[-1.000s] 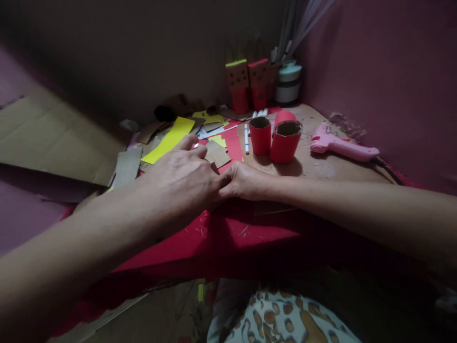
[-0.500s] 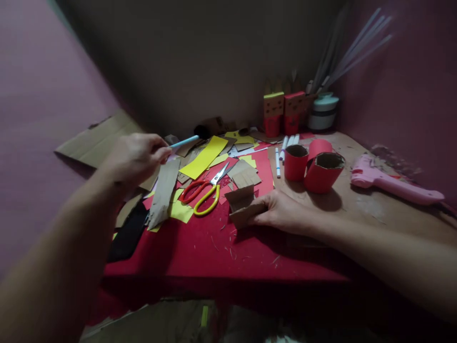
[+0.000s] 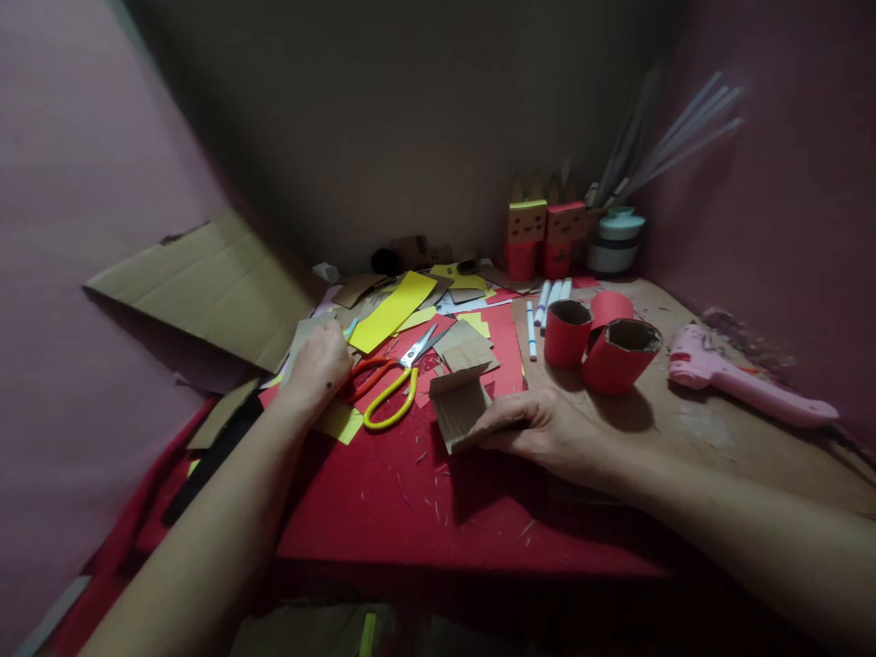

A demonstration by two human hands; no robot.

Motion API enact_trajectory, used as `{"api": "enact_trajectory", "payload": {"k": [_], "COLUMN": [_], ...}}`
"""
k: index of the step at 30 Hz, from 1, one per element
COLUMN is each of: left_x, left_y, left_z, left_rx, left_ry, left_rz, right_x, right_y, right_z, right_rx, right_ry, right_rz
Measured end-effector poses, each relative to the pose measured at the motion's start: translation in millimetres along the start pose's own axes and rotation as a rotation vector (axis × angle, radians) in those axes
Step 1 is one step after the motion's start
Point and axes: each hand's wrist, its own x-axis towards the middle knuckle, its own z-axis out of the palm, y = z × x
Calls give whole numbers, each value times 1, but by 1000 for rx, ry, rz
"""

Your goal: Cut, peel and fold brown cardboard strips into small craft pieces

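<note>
My right hand (image 3: 540, 429) pinches a folded piece of cardboard (image 3: 457, 406) by its near side, thumb on top. The piece has upturned edges and is held just above the red table surface (image 3: 383, 511). My left hand (image 3: 318, 360) is closed low over a grey-brown cardboard strip (image 3: 297, 342); a light-blue, pen-like stick (image 3: 351, 328) pokes out past its fingers, mostly hidden. Close to the left hand's right side are scissors (image 3: 403, 365) with one red and one yellow handle, blades apart. A yellow paper strip (image 3: 393, 310) lies beyond them.
Red paper-covered tubes (image 3: 568, 333) stand at right beside several white markers (image 3: 532, 330). A pink glue gun (image 3: 745, 379) lies farther right. Behind are box-shaped figures with drawn faces (image 3: 526, 224) and a lidded pot (image 3: 617, 242). A large cardboard sheet (image 3: 212, 283) leans at left.
My left hand has come down and to the right, bringing the light-blue stick from the air to the scraps. My right hand still holds the folded cardboard, now tilted to show more of its inside.
</note>
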Motion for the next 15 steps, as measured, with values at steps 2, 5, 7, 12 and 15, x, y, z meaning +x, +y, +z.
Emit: {"api": "enact_trajectory", "payload": {"k": [2,5,7,12,15], "left_x": [-6,-17,-25,-46,-54], "left_y": [5,20,31,63,80], "left_z": [-3,-14,-24,-33,-18], "left_rx": [-31,-141,-251,-756,-872], "left_ry": [63,46,-104,-745,-679], "left_rz": [56,169,270,556,455], "right_x": [-1,-1,-1,-2,-3], "right_y": [2,7,11,11,10], "right_z": [-1,-1,-2,-2,-1], "right_rx": [-52,-78,-70,-94,-141], "right_ry": [19,74,98,167,198], "right_rz": [-18,-41,-78,-106,-118]}}
